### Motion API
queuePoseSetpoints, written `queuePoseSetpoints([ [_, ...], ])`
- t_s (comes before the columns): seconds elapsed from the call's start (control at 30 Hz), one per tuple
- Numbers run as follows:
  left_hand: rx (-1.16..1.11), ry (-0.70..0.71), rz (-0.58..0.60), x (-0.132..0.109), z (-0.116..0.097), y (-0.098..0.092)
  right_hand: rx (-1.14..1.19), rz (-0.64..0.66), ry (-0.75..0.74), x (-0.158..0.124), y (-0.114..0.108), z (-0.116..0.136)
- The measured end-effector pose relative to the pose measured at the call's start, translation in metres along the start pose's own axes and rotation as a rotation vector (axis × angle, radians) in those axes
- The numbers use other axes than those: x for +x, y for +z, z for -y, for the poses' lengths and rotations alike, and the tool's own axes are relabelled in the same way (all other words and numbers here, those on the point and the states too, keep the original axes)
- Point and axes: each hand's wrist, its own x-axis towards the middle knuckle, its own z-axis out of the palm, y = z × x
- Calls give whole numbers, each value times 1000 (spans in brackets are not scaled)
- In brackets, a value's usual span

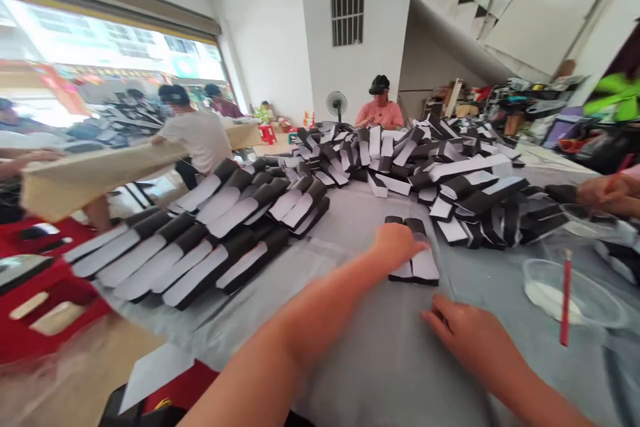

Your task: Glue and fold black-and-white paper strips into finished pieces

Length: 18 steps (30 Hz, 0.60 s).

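My left hand [400,245] lies on the black-and-white pieces [426,267]; I cannot tell its grip. My right hand [463,332] rests flat and empty, nearer.

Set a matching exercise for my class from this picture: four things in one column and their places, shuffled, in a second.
Things
1. left hand
2. right hand
3. red stick
4. fan

Places
A. standing in the clear bowl
B. by the far wall
C. on a black-and-white piece
D. flat on the grey table

Pairs: 1-C, 2-D, 3-A, 4-B
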Motion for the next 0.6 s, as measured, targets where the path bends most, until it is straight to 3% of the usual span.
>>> queuePoseSetpoints([
  [0.17,193,33,175,-8,-9,22,45,-46,-417,3,2,23],
  [0.3,234,121,160,-9,-2,25,12,-96,-681,-4,5,45],
  [0.4,367,112,173,-12,7,1,-16,-119,-782,-4,16,54],
  [0.5,560,39,217,-25,22,-41,-34,-96,-836,0,29,58],
  [0.6,686,28,92,-47,46,-83,-10,-93,-887,2,37,58],
])
